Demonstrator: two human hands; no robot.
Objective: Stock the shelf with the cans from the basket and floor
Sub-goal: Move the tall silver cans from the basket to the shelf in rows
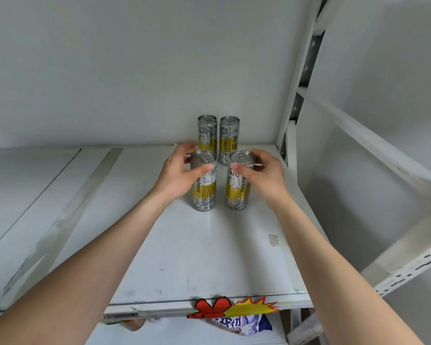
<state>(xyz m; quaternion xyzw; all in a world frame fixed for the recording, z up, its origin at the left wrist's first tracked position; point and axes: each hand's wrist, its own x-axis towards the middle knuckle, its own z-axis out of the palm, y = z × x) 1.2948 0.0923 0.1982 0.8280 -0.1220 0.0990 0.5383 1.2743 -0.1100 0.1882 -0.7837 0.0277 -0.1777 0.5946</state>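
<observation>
- Four cans stand on the white shelf (209,250), near its back right corner.
- Left hand (177,175), fingers clamped round the front left can (204,190); right hand (261,175) likewise grips the front right can (237,190).
- Advice: set both down level, in line with the back pair (218,138), before letting go.
- Obstacles: none nearby; a red-and-yellow tag (234,307) hangs at the front edge.

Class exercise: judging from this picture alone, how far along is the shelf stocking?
Done: two back cans stand upright by the shelf wall. In hand: left hand grips the front left can, right hand the front right can. Left: unknown, basket and floor are out of view.
</observation>
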